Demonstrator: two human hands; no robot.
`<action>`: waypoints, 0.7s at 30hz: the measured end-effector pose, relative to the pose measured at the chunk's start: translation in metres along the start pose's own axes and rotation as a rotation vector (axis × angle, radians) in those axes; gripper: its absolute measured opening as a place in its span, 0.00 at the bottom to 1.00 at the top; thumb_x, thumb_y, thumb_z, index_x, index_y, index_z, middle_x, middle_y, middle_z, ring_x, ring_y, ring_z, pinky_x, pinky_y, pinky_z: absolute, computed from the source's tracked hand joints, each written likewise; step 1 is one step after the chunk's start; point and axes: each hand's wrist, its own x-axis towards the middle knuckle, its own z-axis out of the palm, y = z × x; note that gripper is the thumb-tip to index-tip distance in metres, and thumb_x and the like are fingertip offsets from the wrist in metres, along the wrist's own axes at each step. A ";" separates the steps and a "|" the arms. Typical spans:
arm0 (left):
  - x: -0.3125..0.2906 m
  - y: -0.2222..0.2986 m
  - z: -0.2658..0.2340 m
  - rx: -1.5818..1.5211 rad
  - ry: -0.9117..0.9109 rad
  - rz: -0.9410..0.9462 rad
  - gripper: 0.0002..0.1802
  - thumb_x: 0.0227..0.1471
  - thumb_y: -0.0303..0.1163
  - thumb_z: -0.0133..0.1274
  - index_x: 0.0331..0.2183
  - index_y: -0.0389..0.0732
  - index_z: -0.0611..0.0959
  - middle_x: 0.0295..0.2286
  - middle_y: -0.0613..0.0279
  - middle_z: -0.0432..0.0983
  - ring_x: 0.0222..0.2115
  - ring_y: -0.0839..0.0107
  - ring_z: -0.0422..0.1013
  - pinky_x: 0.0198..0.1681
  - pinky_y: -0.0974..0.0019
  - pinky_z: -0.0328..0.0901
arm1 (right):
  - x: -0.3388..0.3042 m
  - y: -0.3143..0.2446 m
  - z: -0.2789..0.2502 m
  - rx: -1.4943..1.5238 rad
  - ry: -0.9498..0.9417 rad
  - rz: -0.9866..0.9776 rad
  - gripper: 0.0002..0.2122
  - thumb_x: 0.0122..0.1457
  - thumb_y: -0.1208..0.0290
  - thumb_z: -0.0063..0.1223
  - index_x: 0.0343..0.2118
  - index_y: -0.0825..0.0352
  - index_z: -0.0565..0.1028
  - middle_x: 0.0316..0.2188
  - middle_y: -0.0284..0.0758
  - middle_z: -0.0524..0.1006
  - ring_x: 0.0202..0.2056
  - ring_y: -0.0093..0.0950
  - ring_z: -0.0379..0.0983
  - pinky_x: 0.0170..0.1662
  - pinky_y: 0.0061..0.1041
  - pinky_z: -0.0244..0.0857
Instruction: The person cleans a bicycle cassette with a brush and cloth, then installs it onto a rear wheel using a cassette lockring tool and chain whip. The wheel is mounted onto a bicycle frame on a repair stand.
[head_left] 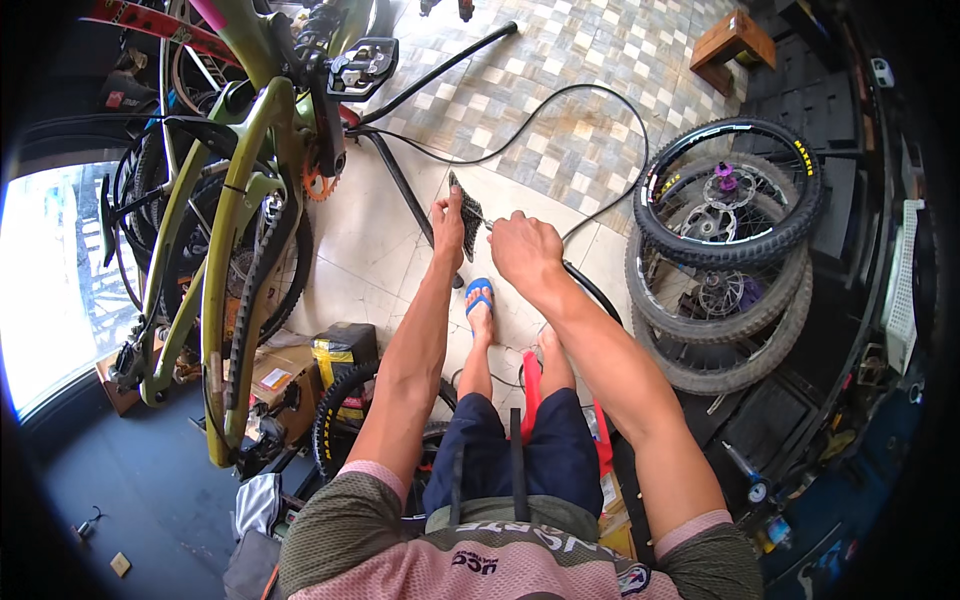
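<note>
At far left, you have the green bike frame point(212, 330) angled beside the bright window point(55, 270); its orange chainring point(321, 184) stands to the right, with a yellow-and-black box point(345, 360) on the floor below; the black stand point(405, 195) slants down over the pale tiles toward your left hand point(448, 228).

That hand is in front of you, above the floor; its fingers are bent and clamped on the left side of a dark toothed disc point(470, 236), which you hold tilted, nearly edge-on; how far the fingertips wrap behind it, you cannot tell from here.

Just right of the disc, a thin tool point(484, 221) juts from your right hand point(526, 250); those fingers are curled together into a fist around it, knuckles up; whether its tip touches the disc is too small to tell; below and between your hands is your blue sandal point(480, 296).

Farther right, a black hose point(640, 130) loops over the tiles; beyond it, wheels point(655, 225) lie stacked flat, well apart from your right hand, with a wooden stool point(733, 48) above them in view.
</note>
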 end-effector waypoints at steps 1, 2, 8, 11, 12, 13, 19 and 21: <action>0.002 -0.003 0.000 -0.040 0.006 0.006 0.36 0.56 0.69 0.56 0.42 0.44 0.70 0.36 0.64 0.68 0.38 0.73 0.62 0.44 0.65 0.61 | -0.001 0.000 -0.002 -0.015 -0.059 -0.015 0.16 0.64 0.57 0.55 0.38 0.66 0.85 0.47 0.49 0.82 0.45 0.42 0.82 0.48 0.36 0.76; 0.002 -0.007 -0.002 -0.080 0.014 0.012 0.36 0.56 0.68 0.56 0.42 0.44 0.70 0.35 0.64 0.68 0.37 0.74 0.62 0.43 0.66 0.62 | -0.002 -0.001 -0.002 -0.031 -0.119 -0.030 0.16 0.65 0.57 0.55 0.39 0.67 0.85 0.47 0.49 0.81 0.45 0.42 0.83 0.47 0.36 0.76; -0.013 0.014 0.009 -0.095 0.038 -0.028 0.34 0.57 0.68 0.56 0.41 0.46 0.70 0.32 0.70 0.62 0.33 0.76 0.59 0.37 0.66 0.61 | 0.002 0.005 0.009 -0.028 -0.068 0.030 0.13 0.65 0.60 0.55 0.37 0.64 0.85 0.38 0.45 0.84 0.42 0.40 0.83 0.45 0.36 0.77; -0.012 0.013 0.007 0.015 0.076 -0.008 0.34 0.57 0.68 0.56 0.41 0.46 0.70 0.32 0.70 0.62 0.34 0.76 0.59 0.37 0.66 0.61 | 0.005 0.008 0.031 -0.041 0.170 0.045 0.13 0.64 0.61 0.56 0.36 0.63 0.86 0.37 0.45 0.85 0.42 0.39 0.84 0.46 0.35 0.77; -0.011 0.012 0.006 -0.020 0.067 -0.008 0.34 0.56 0.68 0.56 0.41 0.46 0.70 0.32 0.70 0.62 0.33 0.76 0.59 0.37 0.66 0.61 | 0.005 0.007 0.026 -0.047 0.096 0.035 0.13 0.64 0.61 0.55 0.36 0.64 0.86 0.37 0.45 0.84 0.42 0.39 0.83 0.45 0.35 0.77; -0.011 0.011 0.006 -0.056 0.059 -0.007 0.34 0.56 0.69 0.56 0.41 0.47 0.70 0.32 0.70 0.62 0.33 0.76 0.59 0.37 0.66 0.61 | 0.005 0.007 0.020 -0.053 0.021 0.026 0.13 0.64 0.61 0.55 0.36 0.64 0.86 0.38 0.45 0.84 0.42 0.40 0.83 0.45 0.35 0.77; -0.011 0.011 0.006 -0.020 0.068 -0.009 0.35 0.56 0.69 0.56 0.40 0.45 0.69 0.32 0.68 0.64 0.34 0.76 0.61 0.37 0.68 0.62 | 0.010 0.012 0.025 -0.057 0.021 0.025 0.14 0.65 0.60 0.54 0.37 0.64 0.85 0.40 0.45 0.83 0.43 0.39 0.83 0.44 0.36 0.77; -0.012 0.012 0.006 -0.016 0.072 -0.004 0.35 0.56 0.68 0.57 0.40 0.45 0.69 0.33 0.67 0.66 0.34 0.76 0.62 0.37 0.69 0.63 | 0.010 0.012 0.025 -0.055 0.012 0.033 0.14 0.66 0.59 0.54 0.37 0.64 0.85 0.40 0.45 0.83 0.43 0.39 0.83 0.45 0.36 0.77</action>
